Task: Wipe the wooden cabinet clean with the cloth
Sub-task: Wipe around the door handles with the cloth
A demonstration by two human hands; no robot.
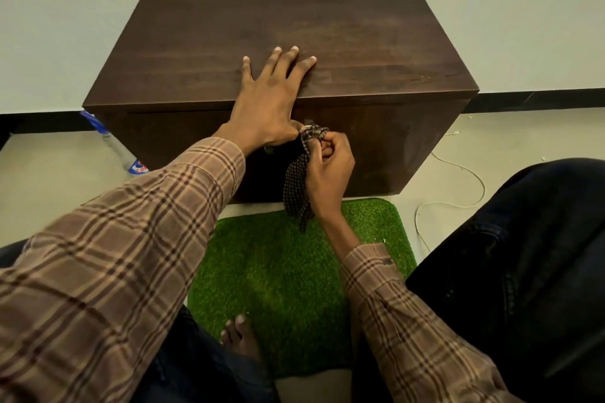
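Observation:
A low dark wooden cabinet (360, 42) stands against the pale wall. My left hand (266, 98) lies flat over the front edge of its top, fingers spread, thumb hooked down the front face. My right hand (329, 170) is closed on a dark checked cloth (296, 186) in front of the cabinet's front face. The cloth's upper end is bunched at a small metal fitting just under the top edge, and the rest hangs down toward the floor. What the fitting is stays hidden behind the cloth and fingers.
A green artificial-grass mat (278, 271) lies before the cabinet, with my bare foot (239, 337) on it. A plastic bottle (114, 147) lies at the cabinet's left side. A thin white cord (458, 190) trails on the floor at the right. My dark-trousered knee (523, 255) fills the right.

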